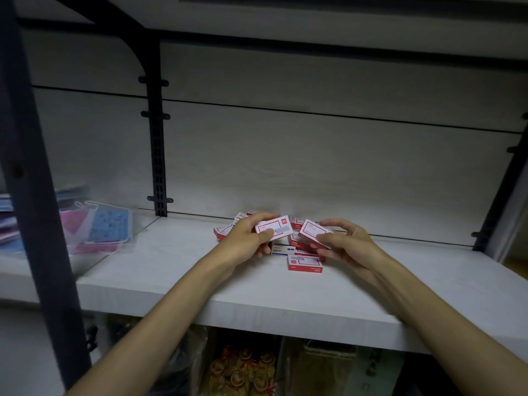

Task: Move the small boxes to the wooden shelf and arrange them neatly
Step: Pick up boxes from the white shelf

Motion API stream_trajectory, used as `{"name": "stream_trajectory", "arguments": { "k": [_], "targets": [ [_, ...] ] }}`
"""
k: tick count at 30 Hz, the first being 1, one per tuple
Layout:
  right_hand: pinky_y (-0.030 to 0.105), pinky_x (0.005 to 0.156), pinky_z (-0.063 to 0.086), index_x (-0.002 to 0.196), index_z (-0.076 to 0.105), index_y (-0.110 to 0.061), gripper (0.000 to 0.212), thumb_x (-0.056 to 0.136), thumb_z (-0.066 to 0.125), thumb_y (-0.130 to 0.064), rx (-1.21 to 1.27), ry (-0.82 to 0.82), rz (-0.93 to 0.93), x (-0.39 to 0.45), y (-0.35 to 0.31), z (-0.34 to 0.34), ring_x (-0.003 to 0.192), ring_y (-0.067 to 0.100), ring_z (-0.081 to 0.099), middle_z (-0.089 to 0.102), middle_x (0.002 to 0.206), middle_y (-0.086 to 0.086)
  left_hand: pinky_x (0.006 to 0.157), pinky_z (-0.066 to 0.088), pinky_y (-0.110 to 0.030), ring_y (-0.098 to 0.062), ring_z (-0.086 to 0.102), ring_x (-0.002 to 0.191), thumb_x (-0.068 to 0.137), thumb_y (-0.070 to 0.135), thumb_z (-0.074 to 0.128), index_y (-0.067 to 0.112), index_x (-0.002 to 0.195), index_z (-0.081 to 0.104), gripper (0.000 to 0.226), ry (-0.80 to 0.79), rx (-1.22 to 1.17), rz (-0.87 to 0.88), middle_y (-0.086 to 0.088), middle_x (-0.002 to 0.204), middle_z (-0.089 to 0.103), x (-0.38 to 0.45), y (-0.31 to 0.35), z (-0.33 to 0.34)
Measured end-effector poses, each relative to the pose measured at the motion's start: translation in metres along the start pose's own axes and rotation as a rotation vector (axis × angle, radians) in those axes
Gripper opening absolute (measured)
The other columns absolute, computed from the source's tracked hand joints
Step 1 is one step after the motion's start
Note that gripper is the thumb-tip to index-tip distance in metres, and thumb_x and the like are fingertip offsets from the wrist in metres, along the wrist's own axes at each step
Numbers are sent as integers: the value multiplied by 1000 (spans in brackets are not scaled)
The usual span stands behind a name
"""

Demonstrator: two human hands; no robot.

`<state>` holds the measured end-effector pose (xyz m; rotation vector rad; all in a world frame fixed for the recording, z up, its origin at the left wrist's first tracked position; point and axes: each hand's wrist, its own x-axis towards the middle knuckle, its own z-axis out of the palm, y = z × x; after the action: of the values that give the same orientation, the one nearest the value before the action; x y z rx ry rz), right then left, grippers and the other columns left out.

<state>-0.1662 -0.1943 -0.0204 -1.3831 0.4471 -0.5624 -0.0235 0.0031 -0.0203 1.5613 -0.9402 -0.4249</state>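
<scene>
Several small red-and-white boxes lie in a loose pile (pixel 288 247) on the pale wooden shelf (pixel 177 267), near its back wall. My left hand (pixel 248 238) holds one box (pixel 275 226) above the pile, thumb on its face and fingers over its far edge. My right hand (pixel 343 244) grips a second box (pixel 313 231), tilted, just right of the first. One box (pixel 304 262) lies flat in front of the pile, and another (pixel 224 231) pokes out at the left behind my left hand.
A clear plastic bag of blue and pink packets (pixel 100 230) lies at the shelf's left. A black metal post (pixel 37 195) stands at the near left and a slotted upright (pixel 158 155) at the back. Packaged goods (pixel 245 367) fill the level below.
</scene>
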Motion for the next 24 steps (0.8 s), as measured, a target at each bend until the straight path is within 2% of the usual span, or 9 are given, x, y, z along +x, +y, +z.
{"name": "stream_trajectory", "arguments": {
  "k": [3, 6, 8, 10, 12, 15, 18, 21, 24],
  "targets": [
    [25, 66, 62, 107, 66, -3, 31, 80, 72, 12, 33, -14, -25, -8, -2, -1, 84, 27, 74, 73, 108, 24, 59, 50, -22, -11, 62, 64, 100, 5, 53, 22, 128, 63, 34, 9, -49, 19, -7, 102, 70, 0, -2, 2],
    [26, 76, 61, 114, 66, -2, 39, 79, 68, 18, -19, -46, -70, -22, -6, -7, 91, 24, 74, 74, 109, 22, 63, 51, -24, -13, 62, 69, 98, 3, 57, 22, 123, 65, 32, -21, -83, 49, -4, 99, 71, 3, -3, 9],
    [29, 85, 60, 116, 65, -2, 44, 79, 66, 21, -41, -33, -90, -34, -10, -14, 96, 26, 73, 74, 109, 20, 67, 52, -22, -10, 66, 78, 94, 4, 65, 21, 125, 65, 36, -55, -122, 64, 0, 106, 72, 3, -1, 18],
    [33, 92, 57, 117, 65, -2, 46, 78, 67, 21, -58, -4, -114, -47, -14, -25, 101, 29, 72, 74, 109, 20, 77, 56, -20, -8, 70, 97, 87, 2, 73, 21, 127, 64, 45, -80, -144, 73, 3, 115, 72, 1, 3, 30],
    [37, 95, 56, 118, 65, -3, 47, 77, 71, 18, -99, 24, -154, -61, -18, -40, 105, 31, 71, 74, 109, 20, 82, 57, -19, -5, 69, 102, 82, -2, 77, 23, 123, 65, 49, -88, -144, 92, 7, 113, 73, -3, 9, 45],
    [38, 93, 58, 119, 66, -5, 47, 76, 75, 13, -184, 56, -226, -83, -22, -67, 104, 31, 72, 76, 106, 17, 77, 56, -17, -3, 70, 97, 78, -4, 79, 25, 115, 68, 49, -99, -115, 152, 13, 105, 74, -7, 16, 72],
    [38, 85, 61, 120, 65, -5, 49, 75, 77, 10, -187, 66, -260, -109, -22, -103, 102, 35, 72, 75, 106, 19, 83, 57, -22, -4, 69, 99, 77, 0, 81, 22, 118, 68, 48, -146, -57, 196, 10, 109, 74, -13, 23, 105],
    [35, 82, 61, 118, 66, -4, 56, 64, 82, -1, -192, 80, -285, -138, -23, -145, 99, 36, 73, 75, 105, 20, 87, 53, -19, -6, 68, 103, 77, 3, 82, 20, 118, 66, 48, -194, 6, 233, 7, 112, 72, -22, 34, 142],
    [37, 82, 62, 116, 66, -6, 55, 64, 83, -5, -180, 98, -295, -171, -28, -188, 99, 34, 73, 75, 105, 18, 88, 52, -18, -3, 66, 105, 78, 12, 83, 26, 118, 65, 46, -232, 59, 225, 11, 113, 71, -36, 46, 185]
  ]
}}
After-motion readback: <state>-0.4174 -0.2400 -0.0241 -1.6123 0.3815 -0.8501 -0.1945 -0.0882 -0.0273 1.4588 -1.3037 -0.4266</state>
